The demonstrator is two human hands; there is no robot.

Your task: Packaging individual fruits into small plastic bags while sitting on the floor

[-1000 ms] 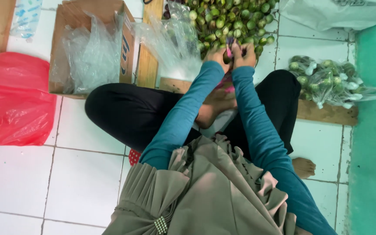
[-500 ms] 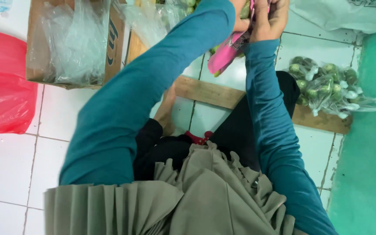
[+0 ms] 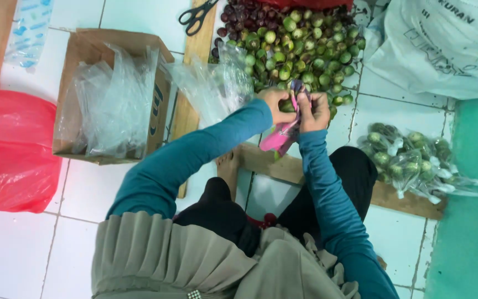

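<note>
Fingers of the left hand [image 3: 275, 104] and right hand [image 3: 313, 111] pinch the top of a pink, flat plastic packet [image 3: 282, 137]. Its long axis hangs down toward the person's lap, between both hands, beside the pile of small round green fruits [image 3: 300, 50] on the white tiled floor [image 3: 12, 243].

Floor [image 3: 17, 260]: white tiles with dark grout, green strip along the right edge. Lying on it: red plastic bag [image 3: 9, 152] at left; open cardboard box [image 3: 112, 94] stuffed with clear plastic bags; long wooden board [image 3: 195, 72] with black-handled scissors [image 3: 197, 14] at its top end; heap of small green and purple round fruits [image 3: 300, 47]; white sack [image 3: 443, 47] at upper right; filled clear bags of green fruits [image 3: 410, 160] resting on a wooden plank [image 3: 405, 202].
</note>
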